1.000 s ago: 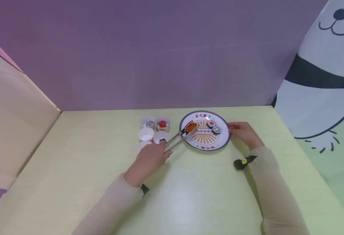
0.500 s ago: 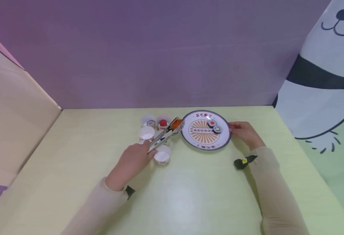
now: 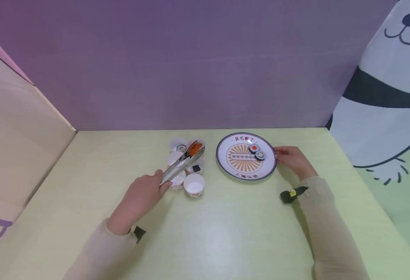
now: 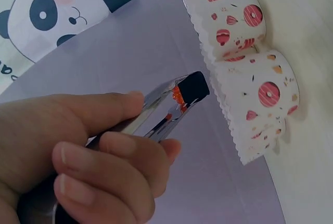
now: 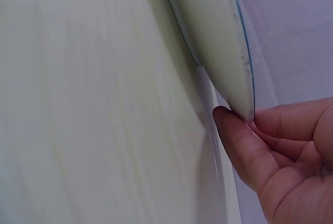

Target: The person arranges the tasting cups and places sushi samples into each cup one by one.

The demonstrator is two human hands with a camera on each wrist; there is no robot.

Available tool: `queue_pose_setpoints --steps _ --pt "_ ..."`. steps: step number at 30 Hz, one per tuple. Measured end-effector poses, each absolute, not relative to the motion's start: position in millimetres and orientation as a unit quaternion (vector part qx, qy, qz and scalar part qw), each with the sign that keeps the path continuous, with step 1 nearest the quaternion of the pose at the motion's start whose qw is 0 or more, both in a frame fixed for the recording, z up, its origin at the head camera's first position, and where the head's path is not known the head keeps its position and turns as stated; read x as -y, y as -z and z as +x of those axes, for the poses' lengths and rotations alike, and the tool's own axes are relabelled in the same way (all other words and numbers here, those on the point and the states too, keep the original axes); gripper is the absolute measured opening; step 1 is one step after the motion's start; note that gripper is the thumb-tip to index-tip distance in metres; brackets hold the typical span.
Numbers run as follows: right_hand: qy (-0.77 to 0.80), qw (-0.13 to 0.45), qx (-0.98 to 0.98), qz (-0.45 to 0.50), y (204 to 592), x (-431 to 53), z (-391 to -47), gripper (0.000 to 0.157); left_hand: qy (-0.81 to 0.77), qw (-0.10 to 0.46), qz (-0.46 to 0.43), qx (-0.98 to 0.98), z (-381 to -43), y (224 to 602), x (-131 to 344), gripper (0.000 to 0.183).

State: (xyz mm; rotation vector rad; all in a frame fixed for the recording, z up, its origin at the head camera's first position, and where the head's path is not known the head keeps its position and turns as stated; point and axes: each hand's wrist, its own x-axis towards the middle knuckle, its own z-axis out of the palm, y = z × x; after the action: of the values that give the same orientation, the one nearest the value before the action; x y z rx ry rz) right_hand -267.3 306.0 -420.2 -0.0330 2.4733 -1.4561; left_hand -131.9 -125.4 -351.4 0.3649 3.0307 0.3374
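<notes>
My left hand (image 3: 139,198) grips metal tongs (image 3: 174,170), which pinch a sushi piece with orange roe and a black wrap (image 3: 195,149). The tongs' tips hang over the back right of the paper cups. In the left wrist view the black-wrapped sushi piece (image 4: 192,88) sits at the tongs' end, beside the printed cups. A white plate (image 3: 233,169) with a dark rim lies to the right. Thumb and fingers of my right hand (image 3: 293,160) pinch its right rim. Two sushi rolls (image 3: 259,155) rest on the plate's right part.
Several white paper cups (image 3: 194,186) stand close together left of the plate. A black piece (image 3: 196,168) lies in one, a roll (image 3: 181,148) in another. A purple wall (image 3: 205,77) backs the table (image 3: 219,233).
My left hand has drawn the tongs and the roe sushi leftward, off the plate and over the cups. My right hand still holds the plate's rim.
</notes>
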Motion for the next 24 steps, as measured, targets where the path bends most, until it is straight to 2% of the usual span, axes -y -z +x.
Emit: queue_pose_setpoints --steps 9,24 --pt "0.485 0.142 -0.863 0.002 421.8 -306.0 -270.0 0.042 -0.112 0.013 0.111 -0.987 -125.3 349.1 141.4 0.030" --pt "0.485 0.148 -0.862 0.001 419.0 -304.8 -267.3 0.043 -0.116 0.020 0.088 -0.989 -115.2 351.3 163.5 0.031"
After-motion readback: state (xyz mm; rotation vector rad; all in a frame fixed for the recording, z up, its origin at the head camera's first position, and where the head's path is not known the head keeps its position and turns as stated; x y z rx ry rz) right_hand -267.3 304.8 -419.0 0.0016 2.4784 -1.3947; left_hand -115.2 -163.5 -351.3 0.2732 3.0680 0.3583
